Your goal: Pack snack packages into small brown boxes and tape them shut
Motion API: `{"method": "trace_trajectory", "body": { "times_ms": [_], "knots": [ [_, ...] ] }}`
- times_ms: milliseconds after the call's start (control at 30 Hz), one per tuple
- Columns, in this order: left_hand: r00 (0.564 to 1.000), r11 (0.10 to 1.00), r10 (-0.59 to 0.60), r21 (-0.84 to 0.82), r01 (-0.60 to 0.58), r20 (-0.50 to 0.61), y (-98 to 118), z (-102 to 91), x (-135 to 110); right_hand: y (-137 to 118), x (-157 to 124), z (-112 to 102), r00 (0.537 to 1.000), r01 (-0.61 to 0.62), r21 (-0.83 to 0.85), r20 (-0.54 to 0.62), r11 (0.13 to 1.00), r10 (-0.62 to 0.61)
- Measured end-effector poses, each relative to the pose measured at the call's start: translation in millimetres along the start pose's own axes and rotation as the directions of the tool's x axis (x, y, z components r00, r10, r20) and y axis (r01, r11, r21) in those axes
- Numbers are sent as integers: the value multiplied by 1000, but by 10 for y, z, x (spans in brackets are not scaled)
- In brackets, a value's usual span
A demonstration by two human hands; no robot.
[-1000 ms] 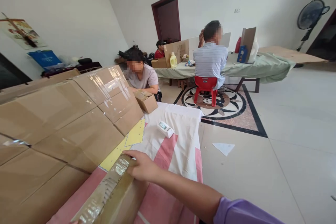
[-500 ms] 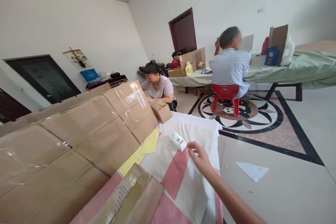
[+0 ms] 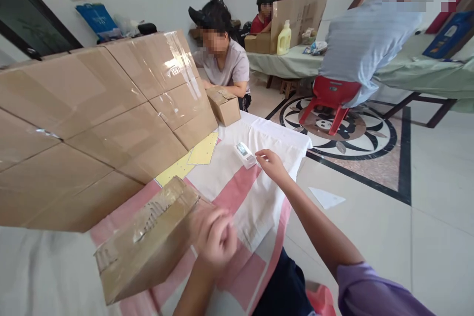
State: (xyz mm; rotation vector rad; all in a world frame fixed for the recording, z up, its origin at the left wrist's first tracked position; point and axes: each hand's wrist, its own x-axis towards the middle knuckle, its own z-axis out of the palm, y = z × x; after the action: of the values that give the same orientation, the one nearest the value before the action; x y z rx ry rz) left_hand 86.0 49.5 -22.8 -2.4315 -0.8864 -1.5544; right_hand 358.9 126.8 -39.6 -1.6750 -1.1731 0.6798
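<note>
A small white box-shaped item [image 3: 245, 156] with a grey panel on top lies on the pink and white cloth [image 3: 237, 185]. Just to its right, my right hand [image 3: 272, 164] reaches over the cloth, fingers loosely bent and apart from the thumb. The fingertips are at the item's edge; whether they touch it I cannot tell. Smeared by motion, my left hand [image 3: 215, 234] is raised with curled fingers near the right side of a taped cardboard box [image 3: 148, 239]. Nothing shows plainly in it.
A wall of taped cardboard cartons [image 3: 107, 103] stands along the left. A smaller carton [image 3: 224, 106] sits at the cloth's far end, beside a crouching person [image 3: 231, 66]. Another person [image 3: 365, 44] sits on a red chair [image 3: 335, 94]. White paper [image 3: 326, 198] lies on the floor.
My left hand has come into view near the taped box. The view has tilted down and shifted. My right hand remains beside the white item, which stays on the cloth.
</note>
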Motion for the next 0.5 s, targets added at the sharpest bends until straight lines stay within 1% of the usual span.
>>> {"method": "trace_trajectory", "body": {
  "times_ms": [33,67,100,133,167,200,233,267,333,400,500],
  "knots": [
    [993,990,-85,-108,93,77,10,324,143,-25,66,18,1000,-13,-20,28,1000,14],
    [970,956,-202,-188,226,138,-18,646,275,-54,131,33,998,-22,-40,55,999,24],
    [918,893,-344,-235,384,196,-81,950,391,-88,194,45,996,-28,-60,80,998,33],
    [835,807,-488,-233,542,254,-171,1226,488,-124,252,56,994,-33,-83,100,996,41],
    [798,769,-545,-225,598,258,-277,1465,567,-160,305,66,992,-39,-109,115,993,51],
    [766,735,-591,-222,641,254,-389,1663,629,-195,351,76,990,-47,-138,127,989,64],
    [736,704,-628,-219,675,253,-497,1818,676,-226,393,88,987,-58,-168,137,984,82],
    [716,681,-650,-221,698,255,-592,1934,707,-249,430,100,984,-73,-196,144,978,102],
    [688,648,-668,-234,725,283,-732,2071,731,-269,495,130,977,-107,-238,155,965,146],
    [686,639,-655,-251,727,318,-808,2115,714,-264,549,157,968,-146,-251,162,957,190],
    [695,651,-611,-258,714,379,-846,2088,661,-262,592,178,958,-210,-222,146,952,246]
  ]
}}
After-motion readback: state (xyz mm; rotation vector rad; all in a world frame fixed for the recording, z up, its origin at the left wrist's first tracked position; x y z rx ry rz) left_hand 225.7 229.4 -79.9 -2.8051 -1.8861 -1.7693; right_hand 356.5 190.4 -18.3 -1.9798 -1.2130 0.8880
